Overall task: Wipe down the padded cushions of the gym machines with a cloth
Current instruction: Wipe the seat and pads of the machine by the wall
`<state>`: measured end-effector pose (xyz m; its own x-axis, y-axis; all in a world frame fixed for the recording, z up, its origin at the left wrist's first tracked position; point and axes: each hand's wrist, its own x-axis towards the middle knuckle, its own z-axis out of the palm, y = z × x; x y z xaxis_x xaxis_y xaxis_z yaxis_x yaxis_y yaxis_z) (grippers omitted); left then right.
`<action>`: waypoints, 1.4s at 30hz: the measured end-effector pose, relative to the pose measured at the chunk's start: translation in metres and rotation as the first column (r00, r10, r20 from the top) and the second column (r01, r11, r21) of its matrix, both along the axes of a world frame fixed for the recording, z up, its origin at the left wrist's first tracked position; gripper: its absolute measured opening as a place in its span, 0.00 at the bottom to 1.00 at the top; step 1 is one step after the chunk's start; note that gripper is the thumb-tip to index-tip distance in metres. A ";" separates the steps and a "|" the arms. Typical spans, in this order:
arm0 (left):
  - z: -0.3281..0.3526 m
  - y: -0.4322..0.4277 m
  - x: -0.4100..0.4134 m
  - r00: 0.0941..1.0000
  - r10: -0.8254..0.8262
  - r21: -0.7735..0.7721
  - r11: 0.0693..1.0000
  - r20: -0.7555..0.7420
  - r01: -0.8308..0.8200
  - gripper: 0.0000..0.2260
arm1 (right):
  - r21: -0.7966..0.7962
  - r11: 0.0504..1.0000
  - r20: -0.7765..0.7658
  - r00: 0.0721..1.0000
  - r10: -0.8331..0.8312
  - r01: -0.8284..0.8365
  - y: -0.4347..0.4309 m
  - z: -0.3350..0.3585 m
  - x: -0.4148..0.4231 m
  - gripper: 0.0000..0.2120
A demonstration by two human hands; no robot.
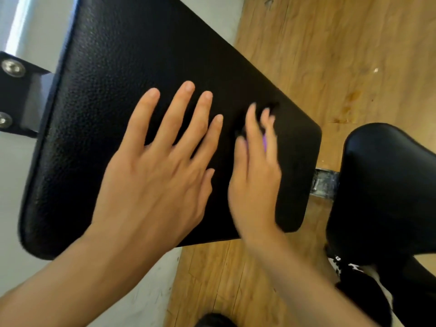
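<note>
Clearly the job is under way but far from finished, as best one can judge. The left hand [155, 166] lies flat on the black, pebble-grained rectangular padded cushion [113, 67], fingers spread and straight, its grip open and holding nothing. The right hand [254, 182] is blurred; a sliver of purple cloth [264, 143] shows under its fingers, near the cushion's right end. That grip looks stretched out and pressing the cloth down rather than curled round it, though the blur leaves some doubt.

No wet streaks or sheen mark which parts are already wiped, so the share done cannot be read. The long stretch of padding toward the far end is probably left to do, and so is the smooth black rounded seat cushion [389, 185] to the right, which neither hand touches.

For room: the cloth sits close to the near-right rounded corner, with the edge just beyond the fingertips and bare wooden plank floor [330, 43] past it. Leftward and farther up, the padding is open. On the left edge a dark metal bracket [23, 95] with a silver bolt [13, 67] sits beside the cushion, something a sweeping hand could knock.
</note>
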<state>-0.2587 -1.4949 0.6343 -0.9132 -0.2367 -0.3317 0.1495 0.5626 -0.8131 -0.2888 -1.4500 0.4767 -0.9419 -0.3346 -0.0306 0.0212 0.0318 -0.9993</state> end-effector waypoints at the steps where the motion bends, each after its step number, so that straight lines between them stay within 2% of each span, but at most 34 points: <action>1: 0.000 0.000 0.001 1.000 -0.010 0.002 1.000 -0.005 0.010 0.31 | 0.027 0.999 -0.006 1.000 0.030 -0.030 0.015 0.002 0.043 0.23; 3: -0.001 0.000 0.002 1.000 -0.013 0.004 1.000 -0.020 0.013 0.31 | 0.097 0.991 0.006 0.996 0.090 -0.090 0.042 0.007 0.106 0.23; 5: 0.000 0.002 -0.001 1.000 0.000 -0.002 1.000 -0.004 0.000 0.31 | 0.113 0.986 0.013 0.993 0.119 -0.119 0.040 0.001 0.105 0.25; 8: 0.000 0.001 -0.001 1.000 -0.013 -0.007 1.000 -0.014 0.013 0.31 | 0.043 0.997 0.051 0.997 0.064 -0.066 0.004 0.003 0.014 0.25; 10: -0.002 0.001 0.000 1.000 -0.011 -0.006 1.000 -0.023 0.011 0.31 | 0.074 0.997 0.090 0.996 0.023 -0.030 -0.024 -0.001 -0.068 0.24; 12: -0.002 0.002 -0.002 1.000 -0.004 -0.007 1.000 -0.016 0.004 0.30 | 0.077 0.997 0.116 0.993 -0.012 0.003 -0.040 0.000 -0.106 0.24; 14: -0.002 0.001 -0.002 1.000 -0.004 0.007 1.000 -0.031 0.005 0.30 | 0.034 0.999 0.093 0.995 -0.032 0.029 -0.033 -0.002 -0.077 0.23; 16: -0.003 0.001 0.000 0.999 -0.011 0.000 1.000 -0.034 0.011 0.31 | 0.006 0.999 0.022 0.999 -0.033 0.033 -0.003 0.002 0.002 0.23; 18: -0.003 0.003 -0.001 1.000 -0.007 -0.019 1.000 -0.014 0.006 0.31 | 0.079 0.994 -0.034 0.996 0.082 -0.079 0.035 0.006 0.086 0.23; 20: -0.004 0.004 -0.002 1.000 -0.005 -0.033 0.999 -0.012 0.005 0.31 | 0.151 0.979 -0.052 0.988 0.147 -0.138 0.052 -0.001 0.114 0.25; 23: -0.004 0.005 0.000 1.000 0.000 -0.054 0.999 -0.005 0.000 0.31 | 0.074 0.993 0.011 0.996 0.092 -0.093 0.022 -0.005 0.044 0.26; 24: -0.004 0.004 0.000 1.000 -0.003 -0.052 0.999 -0.006 0.002 0.31 | 0.104 0.993 -0.015 0.999 0.052 -0.051 0.005 -0.003 0.006 0.25; 26: -0.006 0.004 -0.001 1.000 0.001 -0.037 0.999 -0.017 -0.002 0.30 | 0.092 0.996 0.045 0.999 0.000 -0.004 -0.019 -0.003 -0.062 0.23; 28: -0.007 0.004 -0.001 1.000 0.003 -0.048 0.999 -0.021 -0.004 0.30 | 0.038 0.999 0.043 0.999 -0.015 0.013 -0.030 -0.005 -0.088 0.23; 32: -0.009 0.005 0.000 0.999 -0.009 -0.046 0.999 -0.035 0.008 0.31 | -0.041 0.995 0.000 0.996 0.085 -0.085 0.006 -0.015 -0.026 0.22; 36: -0.008 0.007 -0.002 1.000 -0.002 -0.046 0.999 -0.030 0.001 0.31 | -0.005 0.996 -0.061 0.994 0.093 -0.093 0.042 -0.030 0.034 0.26; 40: -0.011 0.006 -0.004 0.999 0.012 -0.013 1.000 -0.042 -0.013 0.32 | 0.016 0.989 -0.043 0.988 0.145 -0.145 0.060 -0.045 0.056 0.35; 42: -0.012 0.005 -0.004 0.998 0.016 0.011 1.000 -0.058 -0.015 0.32 | 0.013 0.984 -0.115 0.978 0.175 -0.175 0.053 -0.051 0.046 0.33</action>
<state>-0.2627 -1.4895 0.6221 -0.9273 -0.2475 -0.2807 0.0936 0.5729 -0.8142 -0.2433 -1.3971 0.4256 -0.8658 -0.4949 0.0736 -0.1003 0.0276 -0.9946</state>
